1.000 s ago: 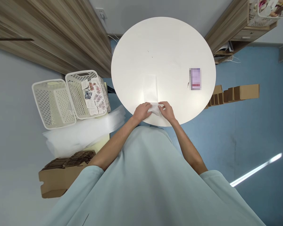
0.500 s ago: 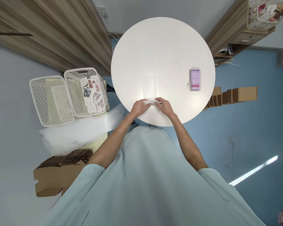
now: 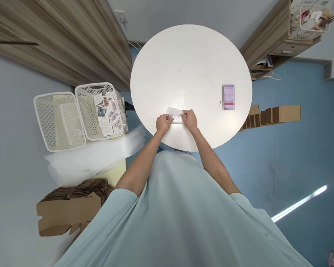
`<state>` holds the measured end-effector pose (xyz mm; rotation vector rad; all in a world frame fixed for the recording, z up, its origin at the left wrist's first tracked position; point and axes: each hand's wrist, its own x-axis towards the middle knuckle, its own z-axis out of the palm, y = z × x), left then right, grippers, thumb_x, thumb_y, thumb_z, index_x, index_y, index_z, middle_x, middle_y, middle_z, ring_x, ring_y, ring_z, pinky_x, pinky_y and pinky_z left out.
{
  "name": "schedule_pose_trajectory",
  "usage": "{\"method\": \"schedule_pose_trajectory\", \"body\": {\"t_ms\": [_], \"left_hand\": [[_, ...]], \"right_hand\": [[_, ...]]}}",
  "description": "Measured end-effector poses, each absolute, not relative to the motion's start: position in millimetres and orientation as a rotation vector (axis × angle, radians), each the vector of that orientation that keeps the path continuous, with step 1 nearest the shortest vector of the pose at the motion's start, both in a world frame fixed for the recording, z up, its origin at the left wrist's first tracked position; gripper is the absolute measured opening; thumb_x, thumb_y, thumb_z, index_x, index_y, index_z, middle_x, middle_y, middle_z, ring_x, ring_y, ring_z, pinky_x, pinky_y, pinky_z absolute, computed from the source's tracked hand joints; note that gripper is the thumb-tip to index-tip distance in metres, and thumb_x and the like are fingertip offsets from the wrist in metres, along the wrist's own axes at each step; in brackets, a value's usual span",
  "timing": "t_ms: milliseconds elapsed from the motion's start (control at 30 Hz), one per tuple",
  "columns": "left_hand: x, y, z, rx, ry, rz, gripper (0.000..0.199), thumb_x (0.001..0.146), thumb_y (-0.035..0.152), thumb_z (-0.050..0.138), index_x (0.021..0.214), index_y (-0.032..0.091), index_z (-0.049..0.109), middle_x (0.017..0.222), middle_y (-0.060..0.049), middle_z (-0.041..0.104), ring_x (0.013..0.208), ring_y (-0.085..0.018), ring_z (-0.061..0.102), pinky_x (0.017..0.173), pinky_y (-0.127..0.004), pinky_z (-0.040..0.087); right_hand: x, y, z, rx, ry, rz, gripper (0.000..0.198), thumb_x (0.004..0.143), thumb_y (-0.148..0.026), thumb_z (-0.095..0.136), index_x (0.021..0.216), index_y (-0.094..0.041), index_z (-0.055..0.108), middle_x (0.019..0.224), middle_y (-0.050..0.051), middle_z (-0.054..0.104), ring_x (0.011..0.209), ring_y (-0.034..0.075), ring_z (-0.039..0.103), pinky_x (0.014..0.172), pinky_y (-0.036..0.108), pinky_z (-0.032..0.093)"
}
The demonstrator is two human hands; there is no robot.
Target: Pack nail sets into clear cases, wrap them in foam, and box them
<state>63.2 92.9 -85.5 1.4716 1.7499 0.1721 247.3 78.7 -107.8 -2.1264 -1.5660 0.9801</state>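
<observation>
A thin, whitish see-through packing sheet (image 3: 175, 111) lies near the front edge of the round white table (image 3: 195, 55), its near part folded up into a flat strip. My left hand (image 3: 163, 123) pinches the strip at its left end, and my right hand (image 3: 190, 119) grips the right end with thumb and fingers. Under and beyond the strip, the rest of the sheet spreads flat on the tabletop, hard to tell from the white surface. Whether anything is wrapped inside cannot be made out.
A pixelated purple item (image 3: 228, 97) lies on the table's right side. To the left stand a white basket (image 3: 85, 111) holding nail cards, a second white basket (image 3: 48, 111), a pile of white sheets (image 3: 94, 155) and flattened cartons (image 3: 69, 211). Cardboard boxes (image 3: 285, 114) stand at right.
Both hands have moved slightly away from the table's front edge. The narrow rolled strip between them has been turned up and now shows as a wider, tilted flap.
</observation>
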Motion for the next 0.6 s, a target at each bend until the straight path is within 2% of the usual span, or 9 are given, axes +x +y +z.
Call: {"method": "schedule_pose_trajectory", "body": {"t_ms": [67, 167, 233, 333, 400, 500, 600], "left_hand": [[65.8, 94.1, -85.2, 1.485, 1.763, 0.18, 0.02, 0.095, 0.036, 0.073, 0.108, 0.021, 0.072, 0.114, -0.008, 0.077, 0.106, -0.027, 0.07, 0.092, -0.037, 0.052], [70.0, 94.2, -81.9, 1.568, 1.849, 0.244, 0.035, 0.09, 0.03, 0.079, 0.121, 0.021, 0.064, 0.125, -0.012, 0.069, 0.113, -0.03, 0.066, 0.096, -0.042, 0.052], [71.8, 93.5, -78.4, 1.696, 1.842, 0.287, 0.036, 0.089, 0.024, 0.078, 0.121, 0.021, 0.061, 0.128, -0.014, 0.064, 0.116, -0.032, 0.063, 0.099, -0.046, 0.052], [72.3, 91.3, -74.9, 1.915, 1.654, 0.289, 0.017, 0.094, 0.015, 0.064, 0.11, 0.022, 0.064, 0.122, -0.014, 0.064, 0.117, -0.033, 0.06, 0.101, -0.048, 0.051], [71.9, 89.6, -75.3, 2.009, 1.513, 0.283, 0.022, 0.098, 0.01, 0.053, 0.11, 0.022, 0.066, 0.121, -0.014, 0.065, 0.119, -0.032, 0.059, 0.103, -0.047, 0.051], [71.2, 87.8, -79.7, 2.082, 1.364, 0.27, 0.037, 0.099, 0.006, 0.042, 0.123, 0.02, 0.068, 0.137, -0.014, 0.065, 0.132, -0.03, 0.057, 0.112, -0.047, 0.049], [68.3, 87.6, -84.9, 2.104, 1.286, 0.245, 0.044, 0.1, 0.007, 0.041, 0.134, 0.017, 0.067, 0.153, -0.014, 0.06, 0.144, -0.03, 0.052, 0.121, -0.047, 0.045]], "right_hand": [[245.5, 79.8, -107.8, -2.151, -1.565, 0.952, 0.035, 0.105, -0.034, 0.058, 0.135, -0.019, 0.07, 0.129, 0.015, 0.062, 0.106, 0.028, 0.068, 0.096, 0.045, 0.06], [241.5, 75.5, -100.8, -2.123, -1.587, 0.811, 0.038, 0.107, -0.036, 0.055, 0.141, -0.02, 0.062, 0.137, 0.016, 0.058, 0.117, 0.031, 0.064, 0.095, 0.045, 0.06], [238.2, 68.4, -92.9, -2.077, -1.615, 0.685, 0.037, 0.109, -0.039, 0.051, 0.139, -0.019, 0.06, 0.138, 0.017, 0.058, 0.12, 0.031, 0.062, 0.096, 0.045, 0.059], [234.0, 53.0, -80.6, -2.014, -1.702, 0.578, 0.034, 0.113, -0.041, 0.044, 0.127, -0.019, 0.065, 0.129, 0.017, 0.063, 0.117, 0.031, 0.062, 0.101, 0.046, 0.056], [233.1, 42.4, -75.4, -1.971, -1.812, 0.592, 0.033, 0.113, -0.04, 0.044, 0.122, -0.019, 0.068, 0.126, 0.017, 0.066, 0.119, 0.032, 0.062, 0.105, 0.049, 0.054], [235.1, 31.9, -74.8, -1.884, -1.993, 0.68, 0.029, 0.109, -0.033, 0.054, 0.131, -0.02, 0.067, 0.147, 0.018, 0.061, 0.138, 0.035, 0.054, 0.115, 0.054, 0.049], [238.4, 29.8, -80.3, -1.874, -2.046, 0.771, 0.043, 0.105, -0.027, 0.06, 0.147, -0.019, 0.06, 0.168, 0.017, 0.046, 0.155, 0.033, 0.042, 0.123, 0.056, 0.044]]}}
